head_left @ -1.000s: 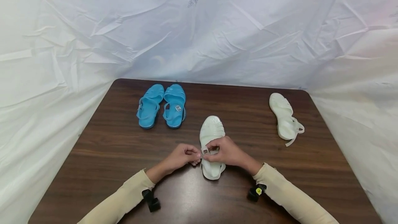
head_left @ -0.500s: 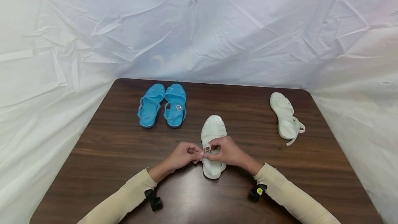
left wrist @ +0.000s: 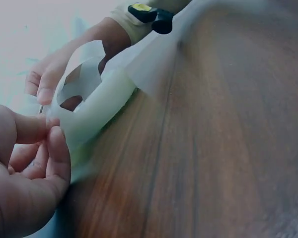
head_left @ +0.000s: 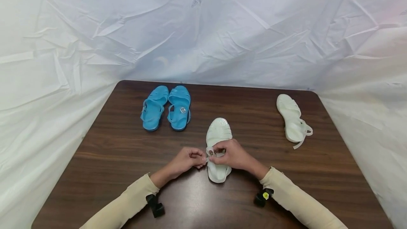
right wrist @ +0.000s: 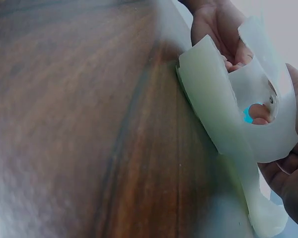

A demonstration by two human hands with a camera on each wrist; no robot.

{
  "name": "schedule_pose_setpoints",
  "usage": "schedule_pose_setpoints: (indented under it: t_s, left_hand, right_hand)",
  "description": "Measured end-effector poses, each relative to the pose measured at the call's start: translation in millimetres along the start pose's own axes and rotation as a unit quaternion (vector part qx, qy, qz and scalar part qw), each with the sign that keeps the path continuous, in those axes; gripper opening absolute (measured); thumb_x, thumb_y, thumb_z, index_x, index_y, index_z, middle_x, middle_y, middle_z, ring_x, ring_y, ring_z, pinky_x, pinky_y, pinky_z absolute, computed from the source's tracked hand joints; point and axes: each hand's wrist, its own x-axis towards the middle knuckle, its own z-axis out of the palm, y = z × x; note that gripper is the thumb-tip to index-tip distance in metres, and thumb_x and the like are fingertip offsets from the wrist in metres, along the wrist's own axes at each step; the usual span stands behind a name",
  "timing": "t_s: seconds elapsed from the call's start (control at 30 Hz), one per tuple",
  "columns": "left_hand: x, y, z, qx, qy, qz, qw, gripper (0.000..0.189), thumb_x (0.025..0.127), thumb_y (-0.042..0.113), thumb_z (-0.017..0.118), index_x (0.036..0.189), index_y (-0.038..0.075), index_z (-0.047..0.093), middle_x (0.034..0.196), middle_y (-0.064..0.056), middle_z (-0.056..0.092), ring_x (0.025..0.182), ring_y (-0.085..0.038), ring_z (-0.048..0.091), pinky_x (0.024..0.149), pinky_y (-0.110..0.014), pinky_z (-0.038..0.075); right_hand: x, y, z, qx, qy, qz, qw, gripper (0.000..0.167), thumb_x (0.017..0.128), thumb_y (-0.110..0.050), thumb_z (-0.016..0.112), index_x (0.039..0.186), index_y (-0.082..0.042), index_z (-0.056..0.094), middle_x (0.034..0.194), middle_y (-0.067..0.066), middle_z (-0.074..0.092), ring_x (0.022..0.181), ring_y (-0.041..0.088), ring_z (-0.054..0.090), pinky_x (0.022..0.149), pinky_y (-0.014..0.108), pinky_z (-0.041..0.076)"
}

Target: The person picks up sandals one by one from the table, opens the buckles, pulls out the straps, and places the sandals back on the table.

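Note:
A white jelly sandal (head_left: 218,130) lies at the middle of the table, toe pointing away. My left hand (head_left: 189,159) is at its left side, thumb and fingertips pinching the end of the thin ankle strap. From the right, my right hand (head_left: 233,155) reaches over the sandal and pinches the strap at the metal buckle (right wrist: 272,100). In the left wrist view both sets of fingertips meet close together beside the sandal's heel opening (left wrist: 84,79). The right fingers partly cover the buckle.
Two blue sandals (head_left: 152,116) stand side by side at the back left of the brown table (head_left: 121,151). Another white sandal (head_left: 290,119) lies at the back right, its strap loose. White sheeting (head_left: 222,45) hangs behind the table and at its sides.
My left hand shifted slightly right toward the buckle, then drew back left with the strap end. My right hand stays at the buckle, and the sandal has moved very slightly right.

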Motion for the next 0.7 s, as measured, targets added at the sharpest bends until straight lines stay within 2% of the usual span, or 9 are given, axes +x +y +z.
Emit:
schedule_pose_setpoints:
  t_s: [0.2,0.37,0.6,0.7]
  left_hand:
    - [3.1,-1.6,4.7,-0.025,0.011,0.001,0.9996,0.021,0.099,0.004,0.065,0.11,-0.013,0.068,0.086,-0.001,0.07,0.079,-0.008,0.064,0.071,-0.022,0.055]
    - [0.3,-3.6,4.1,-0.043,0.022,-0.003,0.9988,0.021,0.099,0.005,0.066,0.11,-0.013,0.069,0.09,-0.004,0.073,0.08,-0.009,0.067,0.072,-0.022,0.057]
    - [0.1,-3.6,2.6,-0.035,0.01,-0.005,0.9993,0.021,0.096,0.002,0.069,0.11,-0.012,0.07,0.092,-0.008,0.075,0.08,-0.01,0.069,0.072,-0.024,0.058]
    - [1.0,-3.2,4.5,-0.035,0.015,-0.003,0.9993,0.019,0.096,0.002,0.068,0.109,-0.012,0.07,0.09,-0.006,0.074,0.08,-0.01,0.068,0.072,-0.024,0.058]
  right_hand:
    - [0.5,-2.6,-0.1,-0.001,-0.004,0.0,1.0,0.009,0.085,-0.024,0.084,0.085,-0.021,0.075,0.076,-0.017,0.065,0.073,-0.001,0.057,0.07,0.023,0.053]
    - [-1.2,-3.6,-0.7,-0.014,0.009,-0.006,0.9999,0.011,0.085,-0.026,0.085,0.085,-0.021,0.075,0.075,-0.018,0.066,0.071,-0.002,0.058,0.067,0.023,0.053]
    - [-2.1,-1.5,-0.4,-0.015,0.019,0.003,0.9997,0.011,0.085,-0.026,0.085,0.087,-0.02,0.076,0.079,-0.017,0.07,0.072,0.0,0.06,0.067,0.023,0.053]
    - [-2.6,-2.6,-0.9,-0.017,0.019,0.005,0.9997,0.012,0.084,-0.027,0.086,0.085,-0.02,0.076,0.077,-0.017,0.069,0.071,-0.001,0.059,0.066,0.023,0.052]
